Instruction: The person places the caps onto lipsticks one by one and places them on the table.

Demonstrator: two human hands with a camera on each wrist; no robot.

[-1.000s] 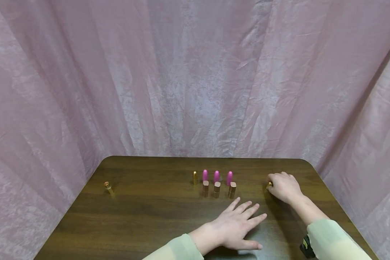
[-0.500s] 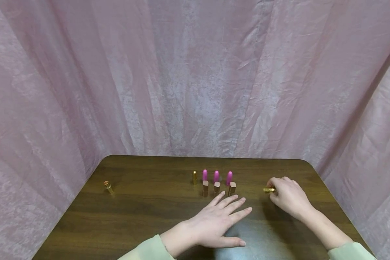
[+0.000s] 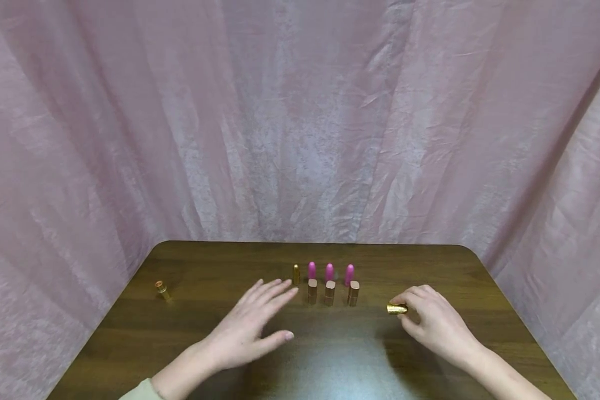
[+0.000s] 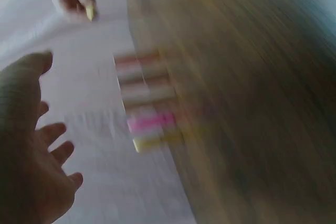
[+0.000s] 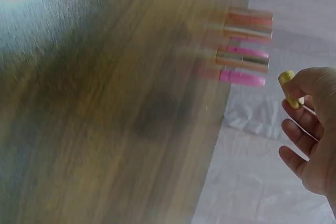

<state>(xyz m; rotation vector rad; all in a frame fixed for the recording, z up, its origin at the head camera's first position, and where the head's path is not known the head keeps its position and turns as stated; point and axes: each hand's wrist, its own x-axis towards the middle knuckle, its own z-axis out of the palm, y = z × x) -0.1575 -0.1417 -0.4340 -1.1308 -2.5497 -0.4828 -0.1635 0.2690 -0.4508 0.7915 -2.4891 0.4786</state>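
Observation:
My right hand (image 3: pixel 432 325) pinches a gold lipstick tube (image 3: pixel 396 309) between thumb and fingers, above the right part of the table. In the right wrist view the tube (image 5: pixel 290 88) shows between thumb and forefinger, the other fingers loosely bent. My left hand (image 3: pixel 247 322) hovers with spread fingers and holds nothing, its fingertips just left of a gold bullet-shaped tube (image 3: pixel 296 274). Beside that tube stand three pink bullet-shaped lipsticks (image 3: pixel 329 272), with three rose-gold square lipsticks (image 3: pixel 330 293) in a row in front of them. The left wrist view is blurred.
Another gold tube (image 3: pixel 163 290) with a coppery end is at the far left of the brown wooden table (image 3: pixel 220 261). A pink velvet curtain (image 3: pixel 300 122) hangs behind the table and along its sides.
My right hand has come in leftward and nearer from the right side with the gold lipstick tube, now more visible. My left hand has swung left, away from the front of the rose-gold lipsticks.

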